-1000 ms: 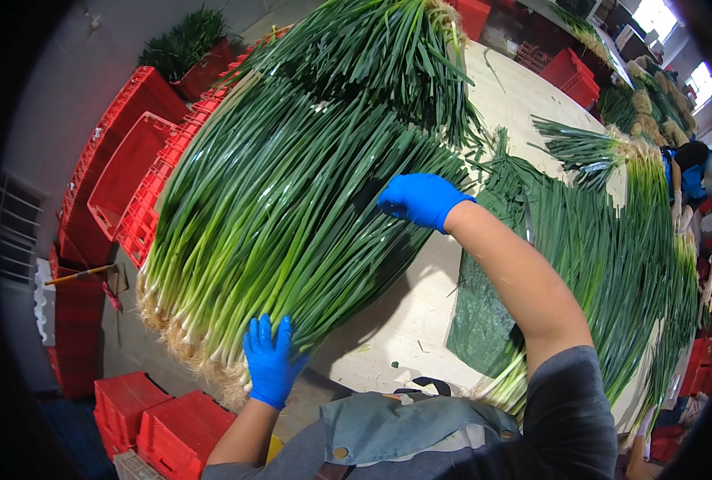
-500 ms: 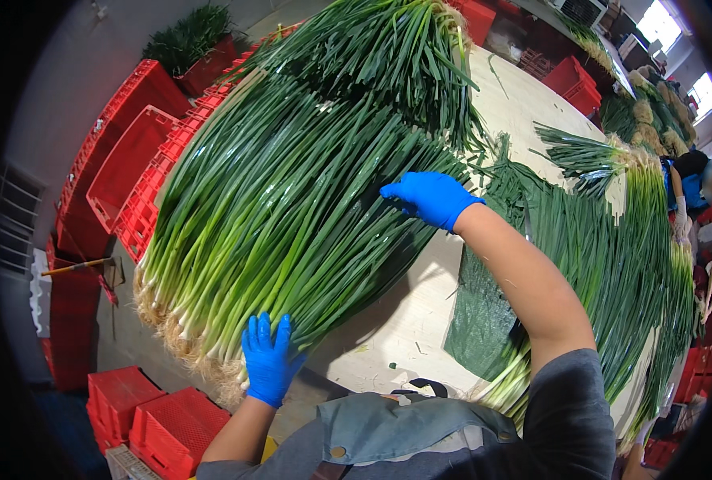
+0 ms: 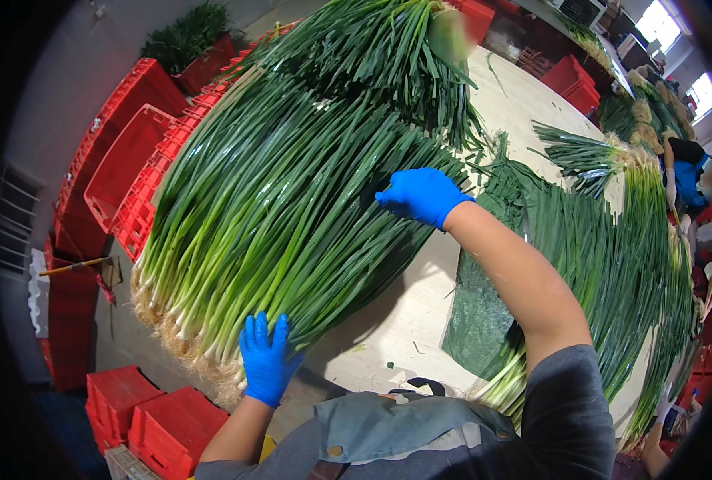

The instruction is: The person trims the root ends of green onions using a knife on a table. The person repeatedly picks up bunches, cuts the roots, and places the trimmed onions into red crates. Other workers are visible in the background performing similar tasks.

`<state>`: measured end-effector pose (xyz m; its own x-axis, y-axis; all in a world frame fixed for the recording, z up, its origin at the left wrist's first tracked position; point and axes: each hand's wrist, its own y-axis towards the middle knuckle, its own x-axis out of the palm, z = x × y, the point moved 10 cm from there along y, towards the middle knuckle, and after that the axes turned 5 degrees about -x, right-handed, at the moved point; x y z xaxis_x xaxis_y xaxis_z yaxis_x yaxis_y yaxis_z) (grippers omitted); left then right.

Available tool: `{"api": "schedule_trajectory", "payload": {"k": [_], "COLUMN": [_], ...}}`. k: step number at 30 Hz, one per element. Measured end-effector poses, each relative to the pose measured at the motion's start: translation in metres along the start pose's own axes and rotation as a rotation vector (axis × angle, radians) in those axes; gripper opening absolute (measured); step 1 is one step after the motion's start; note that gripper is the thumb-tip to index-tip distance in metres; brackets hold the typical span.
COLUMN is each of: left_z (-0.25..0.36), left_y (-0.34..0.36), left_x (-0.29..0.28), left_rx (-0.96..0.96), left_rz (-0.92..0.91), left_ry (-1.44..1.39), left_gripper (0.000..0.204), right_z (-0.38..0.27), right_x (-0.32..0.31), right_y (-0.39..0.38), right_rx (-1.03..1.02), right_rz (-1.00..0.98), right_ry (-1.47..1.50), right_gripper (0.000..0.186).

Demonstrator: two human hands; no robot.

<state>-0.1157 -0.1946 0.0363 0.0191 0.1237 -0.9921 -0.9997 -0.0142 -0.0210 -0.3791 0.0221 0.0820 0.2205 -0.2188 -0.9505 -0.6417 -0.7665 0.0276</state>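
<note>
A thick layer of green onions (image 3: 292, 208) lies side by side, white rooted ends toward the lower left and dark leaves toward the upper right. My left hand (image 3: 269, 360), in a blue glove, rests on the stalks near the root ends with its fingers apart. Over the leafy part, my right hand (image 3: 425, 197), also blue-gloved, is closed with its fingers curled in. Whatever may be between those fingers is hidden. Another heap of green onions (image 3: 364, 56) lies beyond, its leaves meeting the layer.
The pale table (image 3: 524, 104) carries more green onions (image 3: 596, 256) on the right, beside a dark green sheet (image 3: 476, 320). Red crates (image 3: 144, 204) line the left edge; a stacked pair (image 3: 180, 428) stands lower left. Co-workers work at the far right, one arm (image 3: 656, 448) near the lower corner.
My right hand has shifted slightly left over the leaves and remains closed. The left hand stays on the stalks. At the far right, the co-workers' arms have moved.
</note>
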Motion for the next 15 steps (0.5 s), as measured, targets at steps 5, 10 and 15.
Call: {"api": "schedule_trajectory", "payload": {"k": [5,10,15], "left_z": [0.01,0.047,0.036], "left_y": [0.011,-0.005,-0.003], "left_x": [-0.004,-0.039,-0.013], "left_rx": [0.029,0.188,0.21], "left_rz": [-0.015,0.079,0.09], "left_ry": [-0.108,0.163,0.384], "left_gripper": [0.081,0.066,0.068], "right_z": [0.006,-0.012,-0.019], "right_x": [0.005,0.017,0.0], "right_y": [-0.004,0.009,-0.007], "right_rx": [0.03,-0.095,-0.24], "right_rz": [-0.007,-0.005,0.191], "right_ry": [0.089,-0.044,-0.311], "right_gripper": [0.027,0.019,0.011]}}
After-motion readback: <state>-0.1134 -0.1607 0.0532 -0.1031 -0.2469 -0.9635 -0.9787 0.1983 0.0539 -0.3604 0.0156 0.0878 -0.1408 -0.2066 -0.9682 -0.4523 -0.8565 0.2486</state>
